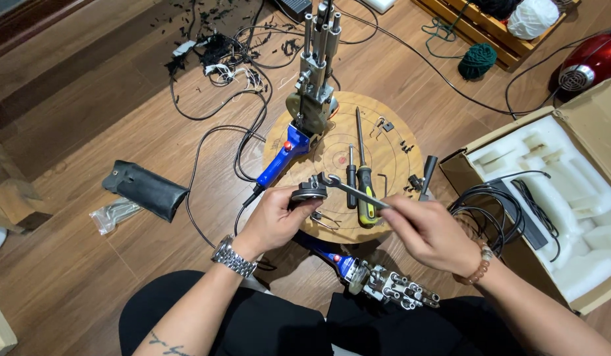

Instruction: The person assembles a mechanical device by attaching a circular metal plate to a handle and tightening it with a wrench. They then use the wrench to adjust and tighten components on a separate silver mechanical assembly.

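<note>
My left hand (274,219) grips a small round metal part (309,192) above the near edge of a round wooden board (391,148). My right hand (432,232) holds a metal wrench (350,189), and its open jaw sits on that part. A blue-handled power tool (293,142) with a tall metal head lies on the board's left side. Two screwdrivers (362,178) lie side by side at the board's middle. A second blue tool with a metal multi-spindle head (384,283) rests on my lap.
An open cardboard box (585,125) with white foam inserts and black cables stands at the right. A black pouch (144,190) and a clear bag of parts lie on the wooden floor at the left. Cable offcuts, yarn balls and a red appliance sit farther back.
</note>
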